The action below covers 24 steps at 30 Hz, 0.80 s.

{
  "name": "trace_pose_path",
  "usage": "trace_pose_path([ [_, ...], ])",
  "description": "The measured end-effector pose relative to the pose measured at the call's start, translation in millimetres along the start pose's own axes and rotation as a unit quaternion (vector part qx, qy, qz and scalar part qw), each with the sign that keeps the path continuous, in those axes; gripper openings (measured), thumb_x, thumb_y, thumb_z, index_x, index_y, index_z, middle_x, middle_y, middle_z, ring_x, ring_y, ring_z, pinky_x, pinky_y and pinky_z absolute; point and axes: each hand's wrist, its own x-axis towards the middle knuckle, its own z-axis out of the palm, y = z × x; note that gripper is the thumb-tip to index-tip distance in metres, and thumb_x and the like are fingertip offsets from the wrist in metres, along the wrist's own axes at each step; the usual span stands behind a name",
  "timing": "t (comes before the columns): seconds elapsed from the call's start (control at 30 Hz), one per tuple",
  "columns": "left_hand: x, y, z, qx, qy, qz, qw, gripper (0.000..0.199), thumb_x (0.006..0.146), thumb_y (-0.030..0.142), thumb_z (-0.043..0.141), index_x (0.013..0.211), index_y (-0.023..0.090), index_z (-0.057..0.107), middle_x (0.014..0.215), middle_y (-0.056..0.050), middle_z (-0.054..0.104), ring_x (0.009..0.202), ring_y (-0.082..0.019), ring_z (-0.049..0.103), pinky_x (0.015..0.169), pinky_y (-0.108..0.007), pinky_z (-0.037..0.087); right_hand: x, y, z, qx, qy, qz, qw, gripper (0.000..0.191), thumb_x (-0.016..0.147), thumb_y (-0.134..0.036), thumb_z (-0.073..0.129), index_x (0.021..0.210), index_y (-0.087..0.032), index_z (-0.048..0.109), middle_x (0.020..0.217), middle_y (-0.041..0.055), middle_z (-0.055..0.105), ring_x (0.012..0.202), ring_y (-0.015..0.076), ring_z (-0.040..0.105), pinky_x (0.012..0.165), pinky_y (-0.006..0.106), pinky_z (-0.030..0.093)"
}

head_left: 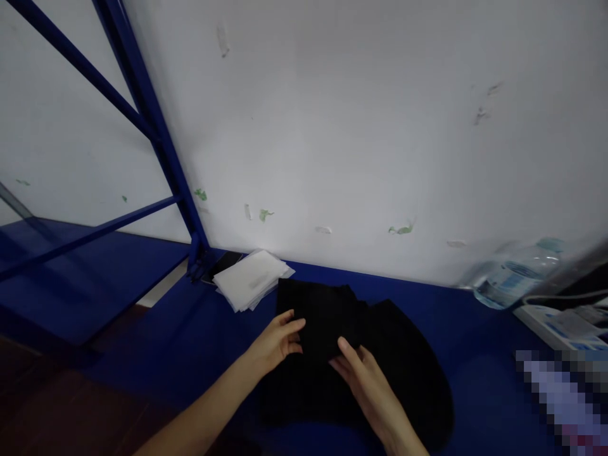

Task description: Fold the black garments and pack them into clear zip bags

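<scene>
Black cloth [403, 373] lies in a dark heap on the blue tabletop [475, 354], with a squarish folded part at its upper left. My left hand [280, 339] is at the left edge of that folded part, its fingers curled round the fabric. On the other side my right hand [354, 367] grips the same part, thumb on top and fingers beneath. The folds under both hands are too dark to make out.
White paper packets [254, 278] lie over a dark flat object [223, 265] at the back left. A blue metal frame [166, 152] rises on the left. Clear plastic bottle [513, 278] and a box with white-and-blue packets [565, 326] are at the right. Behind stands a white wall [332, 126].
</scene>
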Motion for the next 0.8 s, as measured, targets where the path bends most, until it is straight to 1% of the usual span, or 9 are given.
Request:
trace_pose_path([
  [0.07,0,1,3.4,0.041,-0.003,0.013,0.999,0.037,0.083,0.045,0.061,0.105,0.016,0.058,0.095,-0.01,0.067,0.076,-0.019,0.069,0.061,-0.031,0.058,1,6,5,0.069,-0.022,0.029,0.997,0.043,0.076,-0.042,0.073,0.11,-0.017,0.065,0.119,0.0105,0.067,0.112,0.0282,0.062,0.093,0.04,0.053],
  [0.13,5,8,-7.3,0.1,0.02,0.035,0.994,0.038,0.079,0.044,0.065,0.105,0.017,0.059,0.095,-0.01,0.067,0.073,-0.02,0.067,0.057,-0.032,0.057,5,14,6,0.106,-0.006,0.046,0.993,0.038,0.074,-0.038,0.076,0.104,-0.017,0.067,0.114,0.0106,0.069,0.109,0.028,0.064,0.09,0.038,0.054],
  [0.23,21,25,-48.9,0.2,0.109,0.088,0.97,0.034,0.073,0.037,0.07,0.101,0.021,0.059,0.102,-0.008,0.064,0.082,-0.021,0.062,0.065,-0.032,0.053,9,21,5,0.115,0.029,0.065,0.991,0.034,0.071,-0.036,0.079,0.097,-0.018,0.066,0.109,0.0089,0.071,0.107,0.0263,0.065,0.09,0.036,0.054],
  [0.3,35,36,-81.6,0.258,0.16,0.112,0.946,0.026,0.07,0.033,0.071,0.09,0.02,0.06,0.096,-0.006,0.062,0.089,-0.022,0.059,0.073,-0.033,0.049,9,23,4,0.111,0.039,0.077,0.99,0.034,0.07,-0.036,0.08,0.096,-0.02,0.065,0.109,0.0073,0.071,0.107,0.0249,0.065,0.091,0.034,0.054],
  [0.37,48,42,-107.4,0.31,0.182,0.119,0.926,0.023,0.064,0.029,0.073,0.08,0.019,0.06,0.084,-0.004,0.061,0.084,-0.022,0.058,0.074,-0.032,0.046,9,23,3,0.109,0.046,0.085,0.989,0.035,0.069,-0.037,0.08,0.095,-0.021,0.064,0.11,0.0064,0.071,0.107,0.024,0.065,0.092,0.033,0.053],
  [0.47,60,42,-126.7,0.367,0.184,0.116,0.904,0.015,0.061,0.026,0.071,0.068,0.019,0.059,0.07,0.0,0.059,0.072,-0.02,0.057,0.07,-0.03,0.043,9,23,3,0.103,0.041,0.086,0.99,0.037,0.069,-0.038,0.08,0.098,-0.021,0.064,0.112,0.0062,0.07,0.108,0.0232,0.064,0.094,0.032,0.051],
  [0.63,57,42,-124.3,0.409,0.196,0.113,0.884,0.009,0.071,0.025,0.057,0.064,0.02,0.057,0.059,0.004,0.056,0.063,-0.016,0.055,0.064,-0.026,0.041,13,24,7,0.126,0.027,0.074,0.989,0.038,0.073,-0.041,0.076,0.103,-0.02,0.065,0.106,0.0066,0.071,0.106,0.0238,0.065,0.088,0.032,0.053],
  [0.73,42,44,-101.5,0.411,0.215,0.142,0.874,0.009,0.077,0.026,0.051,0.072,0.02,0.057,0.064,0.003,0.056,0.066,-0.016,0.054,0.066,-0.026,0.041,14,26,7,0.134,0.047,0.074,0.987,0.029,0.07,-0.037,0.079,0.09,-0.021,0.065,0.094,0.004,0.073,0.097,0.0228,0.068,0.08,0.03,0.054],
  [0.8,28,40,-76.0,0.406,0.187,0.163,0.88,0.01,0.079,0.026,0.05,0.077,0.021,0.058,0.069,0.003,0.057,0.067,-0.016,0.054,0.066,-0.026,0.042,11,24,5,0.147,0.066,0.076,0.984,0.027,0.066,-0.035,0.082,0.074,-0.022,0.059,0.082,0.0019,0.073,0.088,0.0216,0.07,0.074,0.029,0.054],
])
